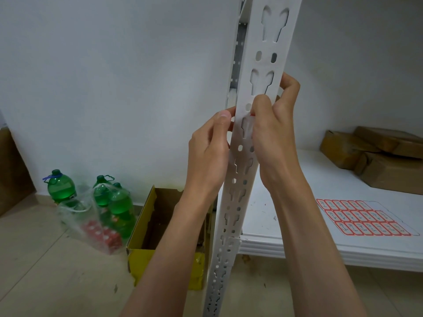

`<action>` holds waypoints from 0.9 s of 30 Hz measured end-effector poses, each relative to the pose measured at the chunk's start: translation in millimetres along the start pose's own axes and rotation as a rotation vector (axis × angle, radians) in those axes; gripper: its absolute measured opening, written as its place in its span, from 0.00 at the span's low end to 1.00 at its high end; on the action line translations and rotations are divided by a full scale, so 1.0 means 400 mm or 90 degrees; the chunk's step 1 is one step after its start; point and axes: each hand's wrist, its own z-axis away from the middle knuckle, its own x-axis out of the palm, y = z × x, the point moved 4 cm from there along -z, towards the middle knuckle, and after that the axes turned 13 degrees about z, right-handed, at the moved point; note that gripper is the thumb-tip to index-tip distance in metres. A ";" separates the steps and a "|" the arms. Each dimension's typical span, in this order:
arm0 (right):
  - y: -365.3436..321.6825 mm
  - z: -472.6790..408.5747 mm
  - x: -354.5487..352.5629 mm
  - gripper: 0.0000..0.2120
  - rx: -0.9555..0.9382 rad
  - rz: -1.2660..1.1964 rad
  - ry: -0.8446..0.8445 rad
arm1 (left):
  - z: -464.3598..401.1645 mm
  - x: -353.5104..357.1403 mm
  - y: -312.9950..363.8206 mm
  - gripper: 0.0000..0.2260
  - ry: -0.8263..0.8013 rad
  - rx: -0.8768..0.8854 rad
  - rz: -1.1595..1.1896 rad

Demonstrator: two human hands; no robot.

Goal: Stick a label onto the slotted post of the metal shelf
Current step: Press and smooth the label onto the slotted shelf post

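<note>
Forearms are raised from the bottom of the view, and both hands meet at the post (246, 156), which runs upright and slightly tilted between them. The left hand (209, 154) is held against the post's left edge, thumb and fingers curled as if pinching; what is pinched cannot be made out. The right hand (273, 131) is wrapped round the right edge, its thumb pressed on the front face and its fingers curled behind. Just beside that thumb a sliver of red and white is seen, taken to be the label (251, 114); most of it is hidden, so its lie on the post cannot be told. It sits on the front face between the two hands, nearer the right, just below a round hole and above a keyhole slot.

The coming move is judged to turn on this: the post's long axis is vertical, the bare strips between slots are narrow, so the label would need to be squared across the face and pressed flat, most readily by the right thumb already on it.

Farther right, a label sheet (364, 218) lies on the shelf (297, 225), with cardboard boxes (375, 156) behind. On the floor at left stand a yellow box (142, 255) and green bottles (114, 202)
</note>
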 end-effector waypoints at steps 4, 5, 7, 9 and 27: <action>0.008 0.005 -0.019 0.14 0.030 -0.035 -0.002 | 0.008 0.000 0.030 0.16 0.004 0.123 -0.068; 0.015 0.006 -0.026 0.15 0.043 -0.038 -0.003 | 0.009 0.000 0.042 0.19 0.014 0.178 -0.109; 0.028 0.005 -0.044 0.15 0.052 -0.013 -0.006 | 0.009 0.000 0.064 0.19 0.029 0.297 -0.188; 0.036 0.002 -0.066 0.15 0.035 0.022 0.002 | 0.006 0.001 0.079 0.15 0.038 0.380 -0.245; 0.044 0.022 -0.111 0.04 -0.003 -0.020 0.072 | 0.025 0.038 0.107 0.07 0.141 0.533 -0.412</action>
